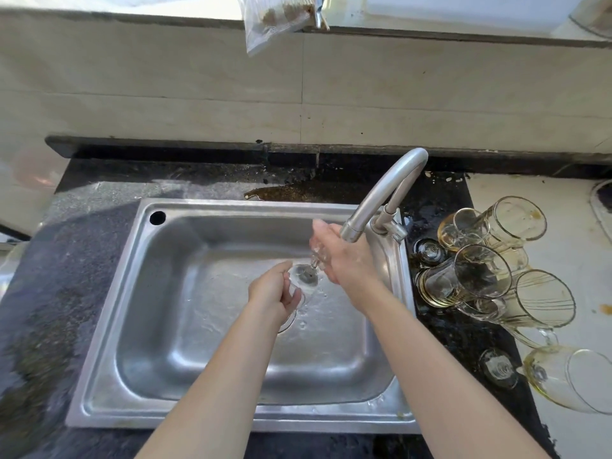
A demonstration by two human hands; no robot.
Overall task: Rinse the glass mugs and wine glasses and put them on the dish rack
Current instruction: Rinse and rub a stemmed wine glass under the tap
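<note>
Over the sink's (231, 205) right half, under the spout (351, 231), the wine glass (304, 274) was held slanted: foot gripped by the left hand (273, 293), bowl cupped in the right hand (346, 258), farther back.

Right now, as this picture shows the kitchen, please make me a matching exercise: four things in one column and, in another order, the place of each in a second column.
Things:
1. wine glass
2. glass mugs
3. plastic bag
4. brown puddle

Places:
A. hangs over the ledge above the tiled wall
B. grouped on the counter, right of the sink
C. on the dark counter behind the sink's back rim
D. over the sink, below the faucet spout

Pairs: 1-D, 2-B, 3-A, 4-C
</note>
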